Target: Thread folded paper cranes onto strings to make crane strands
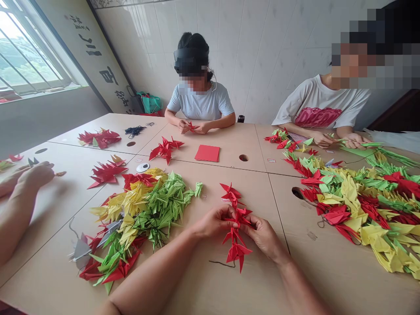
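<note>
A string of red paper cranes (236, 253) runs up the table in front of me, with a dark thread (220, 263) trailing from its near end. My left hand (219, 222) pinches one of the middle cranes from the left. From the right, my right hand (264, 236) grips the same part of the string, its thumb and fingers closed on the folded paper. Left of my hands lies a big heap of strung cranes in green (167, 203), yellow (126, 203) and red (121, 269). The fingertips partly hide the crane between them.
Loose red cranes (166, 148) and a stack of red paper squares (207, 153) lie farther back. Another pile of colourful cranes (354, 205) covers the right side. Across the table, one person (200, 103) folds red paper; another (321, 105) handles green strips. A co-worker's hands (36, 175) are at left.
</note>
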The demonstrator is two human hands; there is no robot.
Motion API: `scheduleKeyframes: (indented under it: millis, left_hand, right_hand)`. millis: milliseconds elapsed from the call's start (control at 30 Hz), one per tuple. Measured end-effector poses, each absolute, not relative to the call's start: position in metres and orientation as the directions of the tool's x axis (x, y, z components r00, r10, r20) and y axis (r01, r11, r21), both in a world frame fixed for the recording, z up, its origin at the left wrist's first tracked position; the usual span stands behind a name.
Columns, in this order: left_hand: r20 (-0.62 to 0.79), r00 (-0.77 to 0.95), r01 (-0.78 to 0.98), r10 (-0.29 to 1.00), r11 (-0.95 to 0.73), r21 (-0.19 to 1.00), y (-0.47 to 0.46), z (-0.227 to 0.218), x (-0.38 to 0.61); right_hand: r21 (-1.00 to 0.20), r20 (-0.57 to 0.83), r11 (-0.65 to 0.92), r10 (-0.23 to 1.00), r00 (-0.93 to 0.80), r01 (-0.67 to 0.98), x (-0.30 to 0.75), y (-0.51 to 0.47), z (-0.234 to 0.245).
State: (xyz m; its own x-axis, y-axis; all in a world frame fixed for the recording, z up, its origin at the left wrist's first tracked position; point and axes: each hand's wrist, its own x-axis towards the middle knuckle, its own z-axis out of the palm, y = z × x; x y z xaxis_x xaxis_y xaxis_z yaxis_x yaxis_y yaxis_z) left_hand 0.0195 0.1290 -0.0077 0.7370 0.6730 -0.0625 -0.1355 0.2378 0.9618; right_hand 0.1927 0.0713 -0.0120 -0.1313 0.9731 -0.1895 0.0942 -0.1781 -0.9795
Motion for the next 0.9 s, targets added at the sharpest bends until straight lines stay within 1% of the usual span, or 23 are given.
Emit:
scheduleKeyframes:
  millis: [200,400,467,567,700,800,900]
  left_hand:
    - [-0.052,0.713,-0.099,0.699,0.174,0.980,0.1294,-0.0102,0.0194]
    - [-0.049,0.732,-0.099,0.680,0.176,0.979,0.1260,-0.0107,0.0188]
    - [-0.039,0.733,-0.082,0.679,0.145,0.986,0.1250,-0.0100,0.0187]
    - [-0.017,0.733,-0.073,0.680,0.103,0.992,0.1247,-0.0092,0.0186]
    - [-0.006,0.734,-0.090,0.679,0.106,0.990,0.1246,-0.0075,0.0184]
    - [0.007,0.739,-0.094,0.674,0.093,0.991,0.1242,-0.0068,0.0186]
    - [0.013,0.734,-0.085,0.679,0.073,0.994,0.1238,-0.0080,0.0196]
  right_hand:
    - [-0.978,-0.211,-0.210,0.969,-0.129,0.015,0.1937,0.0703,-0.0144]
    - [-0.961,-0.276,-0.274,0.954,-0.113,0.037,0.1955,0.0707,-0.0179]
    - [-0.953,-0.299,-0.301,0.944,-0.139,0.006,0.1952,0.0704,-0.0165]
    - [-0.950,-0.278,-0.298,0.942,-0.191,-0.088,0.1944,0.0698,-0.0144]
    - [-0.940,-0.260,-0.297,0.942,-0.211,-0.167,0.1943,0.0692,-0.0165]
    - [-0.935,-0.268,-0.306,0.941,-0.204,-0.181,0.1944,0.0692,-0.0188]
    - [-0.945,-0.260,-0.292,0.945,-0.200,-0.149,0.1939,0.0696,-0.0172]
